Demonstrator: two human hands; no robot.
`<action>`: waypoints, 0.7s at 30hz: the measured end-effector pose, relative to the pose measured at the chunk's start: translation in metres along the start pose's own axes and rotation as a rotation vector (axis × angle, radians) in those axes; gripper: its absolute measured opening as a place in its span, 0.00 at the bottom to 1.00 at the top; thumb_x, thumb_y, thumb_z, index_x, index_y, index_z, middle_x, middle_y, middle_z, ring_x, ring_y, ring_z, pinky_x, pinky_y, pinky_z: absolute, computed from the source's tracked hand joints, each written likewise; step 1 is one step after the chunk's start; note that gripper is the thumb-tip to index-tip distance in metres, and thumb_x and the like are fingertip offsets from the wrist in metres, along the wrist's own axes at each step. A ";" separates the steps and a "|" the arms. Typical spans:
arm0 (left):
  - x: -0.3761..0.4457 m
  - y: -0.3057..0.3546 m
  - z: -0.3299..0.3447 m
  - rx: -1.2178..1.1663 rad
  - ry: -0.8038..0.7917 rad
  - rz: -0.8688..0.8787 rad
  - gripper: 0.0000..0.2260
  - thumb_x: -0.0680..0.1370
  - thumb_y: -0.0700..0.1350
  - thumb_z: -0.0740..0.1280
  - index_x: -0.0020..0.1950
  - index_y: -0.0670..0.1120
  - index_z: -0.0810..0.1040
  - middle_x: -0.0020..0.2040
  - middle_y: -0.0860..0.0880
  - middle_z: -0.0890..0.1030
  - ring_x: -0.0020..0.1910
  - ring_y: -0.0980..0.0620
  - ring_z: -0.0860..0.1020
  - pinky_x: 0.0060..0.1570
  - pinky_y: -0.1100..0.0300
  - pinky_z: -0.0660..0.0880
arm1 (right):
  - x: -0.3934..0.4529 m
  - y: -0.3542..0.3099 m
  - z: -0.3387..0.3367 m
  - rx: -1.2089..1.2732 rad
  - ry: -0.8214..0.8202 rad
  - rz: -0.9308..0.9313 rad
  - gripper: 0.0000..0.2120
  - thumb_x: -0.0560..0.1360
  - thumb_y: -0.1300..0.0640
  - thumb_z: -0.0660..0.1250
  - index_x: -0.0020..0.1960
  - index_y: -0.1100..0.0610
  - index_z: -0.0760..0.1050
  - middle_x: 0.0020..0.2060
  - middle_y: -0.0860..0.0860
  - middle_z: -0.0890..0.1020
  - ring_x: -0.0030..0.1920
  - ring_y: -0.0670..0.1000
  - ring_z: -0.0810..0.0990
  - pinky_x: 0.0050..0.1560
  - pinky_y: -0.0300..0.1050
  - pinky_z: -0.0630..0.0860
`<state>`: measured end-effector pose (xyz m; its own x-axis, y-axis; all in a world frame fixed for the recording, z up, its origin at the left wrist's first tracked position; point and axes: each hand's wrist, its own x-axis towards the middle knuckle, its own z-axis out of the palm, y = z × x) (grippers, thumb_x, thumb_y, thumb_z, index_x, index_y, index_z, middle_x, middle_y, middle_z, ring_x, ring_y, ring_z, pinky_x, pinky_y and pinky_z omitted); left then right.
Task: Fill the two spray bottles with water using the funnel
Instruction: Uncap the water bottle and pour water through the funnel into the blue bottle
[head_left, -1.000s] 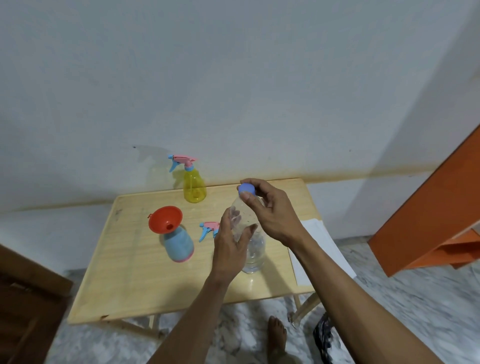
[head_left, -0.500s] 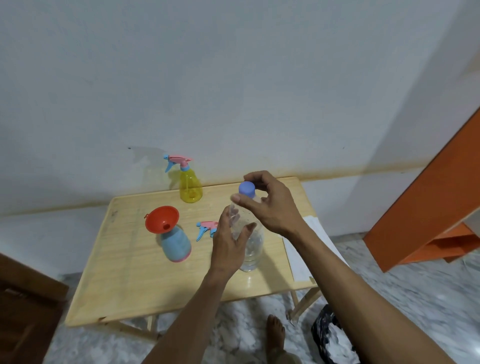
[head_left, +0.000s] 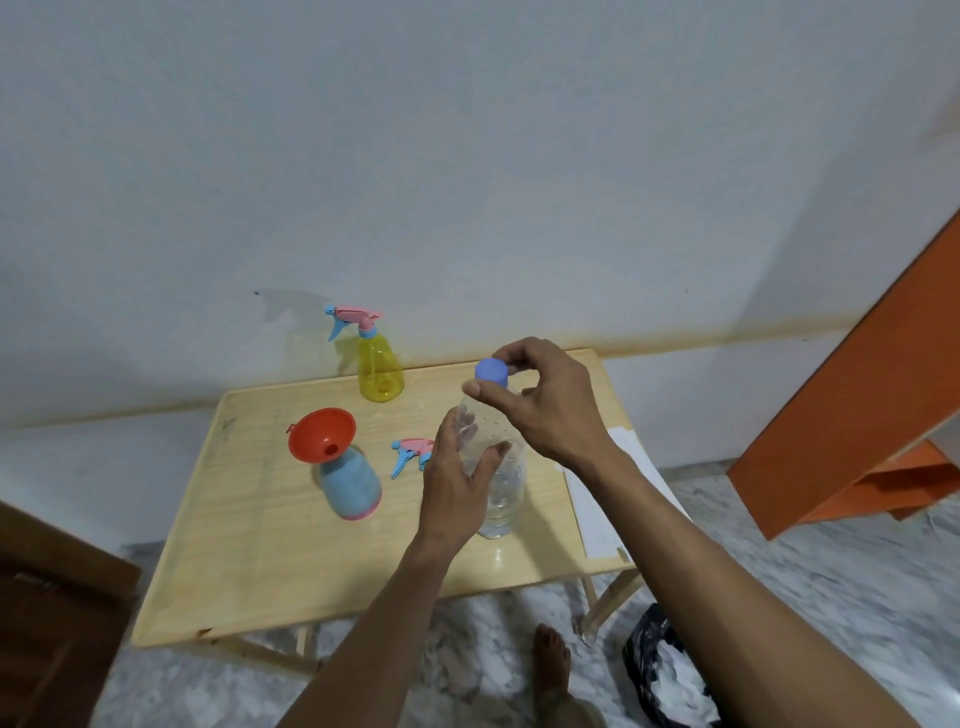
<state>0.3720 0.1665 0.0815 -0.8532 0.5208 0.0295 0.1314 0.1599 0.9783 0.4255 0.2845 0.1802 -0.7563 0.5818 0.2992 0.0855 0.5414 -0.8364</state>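
Left grip (head_left: 460, 480) wrapped round the clear water bottle (head_left: 501, 486) standing on the surface (head_left: 260, 545), right grip (head_left: 540, 400) just above it pinching the blue cap (head_left: 491, 371). Too hard a squeeze once the cap loosens, and probably water spilt over the neck. Left of the grips, red funnel (head_left: 322, 441) perched in the blue spray bottle (head_left: 350, 486), easily knocked aside by a careless pour; loose spray head (head_left: 410, 453) between; farther back, yellow spray bottle (head_left: 381, 371), capped.

No readable text, labels or numbers show anywhere.
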 end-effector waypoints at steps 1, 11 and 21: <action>0.000 0.000 0.000 -0.007 0.003 0.001 0.42 0.68 0.71 0.68 0.77 0.55 0.61 0.71 0.56 0.73 0.70 0.61 0.71 0.68 0.45 0.73 | -0.001 0.000 0.002 -0.010 0.019 -0.003 0.18 0.70 0.44 0.78 0.54 0.53 0.80 0.51 0.45 0.83 0.51 0.40 0.79 0.50 0.39 0.77; 0.001 -0.009 -0.001 0.026 0.000 0.031 0.31 0.75 0.61 0.70 0.75 0.60 0.62 0.69 0.59 0.73 0.70 0.59 0.72 0.67 0.45 0.74 | 0.022 -0.001 -0.022 0.148 0.084 -0.005 0.13 0.80 0.52 0.69 0.64 0.52 0.78 0.58 0.48 0.78 0.55 0.39 0.78 0.49 0.30 0.74; 0.006 -0.010 0.000 0.042 0.034 0.073 0.32 0.73 0.62 0.69 0.74 0.57 0.64 0.68 0.55 0.75 0.68 0.57 0.74 0.65 0.46 0.75 | -0.029 0.171 0.023 -0.428 -0.162 0.430 0.19 0.79 0.45 0.67 0.64 0.55 0.78 0.58 0.52 0.82 0.60 0.58 0.78 0.56 0.52 0.74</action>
<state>0.3661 0.1681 0.0721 -0.8570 0.5040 0.1075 0.2139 0.1580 0.9640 0.4469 0.3462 0.0184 -0.6823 0.7204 -0.1246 0.6307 0.4937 -0.5988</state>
